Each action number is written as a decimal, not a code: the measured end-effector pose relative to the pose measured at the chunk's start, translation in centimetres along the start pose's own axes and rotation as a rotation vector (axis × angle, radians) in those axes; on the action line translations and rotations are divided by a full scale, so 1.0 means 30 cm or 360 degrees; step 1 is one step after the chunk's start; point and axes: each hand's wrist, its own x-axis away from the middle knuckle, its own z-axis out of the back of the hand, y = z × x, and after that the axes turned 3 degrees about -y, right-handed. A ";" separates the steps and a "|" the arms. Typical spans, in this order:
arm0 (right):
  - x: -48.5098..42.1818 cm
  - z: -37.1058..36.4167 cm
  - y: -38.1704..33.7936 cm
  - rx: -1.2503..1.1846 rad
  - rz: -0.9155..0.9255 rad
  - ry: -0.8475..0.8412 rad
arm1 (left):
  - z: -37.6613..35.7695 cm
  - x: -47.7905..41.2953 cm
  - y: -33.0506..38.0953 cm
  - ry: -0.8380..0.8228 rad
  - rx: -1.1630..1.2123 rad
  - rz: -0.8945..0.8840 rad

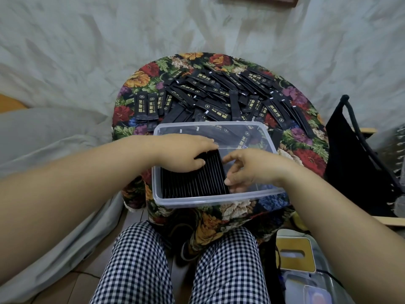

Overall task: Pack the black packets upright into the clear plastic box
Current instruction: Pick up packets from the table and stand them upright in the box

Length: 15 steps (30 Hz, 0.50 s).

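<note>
Left hand [186,154]: the fingers [206,142] lie nearly straight and close together across the top edges of the row of packets [197,183]. The thumb rests on the same edges nearer the person. The fingers are not closed round any packet.

Right hand [249,170]: the fingers are bent, and the forefinger tip [229,159] and the thumb tip touch the right-hand end of the row. It cannot be determined whether they pinch the end packet or only press against it.

The row of packets stands on edge, packed face to face. It fills the left part of the clear box [219,202] from the left wall to about the middle. The right part of the box floor shows bare plastic. A few packets show at the far side of the box; whether they lie inside or behind it cannot be determined.

The box sits on the near half of a round seat covered in floral cloth [306,159]. Loose packets [219,93] lie flat in a heap on the far half, just beyond the box.

Legs in checked trousers [135,260] are at the near edge. A black bag [350,161] stands to the right.
</note>
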 end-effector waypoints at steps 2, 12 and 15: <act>0.001 -0.001 0.003 0.0008 -0.0001 0.0001 | 0.006 -0.010 -0.006 -0.0035 0.0092 -0.0019; -0.010 -0.001 0.007 0.0004 0.0009 -0.0005 | 0.002 -0.011 -0.024 -0.0060 0.0153 -0.0087; -0.015 -0.001 0.009 -0.0049 -0.0011 -0.0023 | 0.002 -0.005 -0.013 -0.0036 0.0047 -0.0115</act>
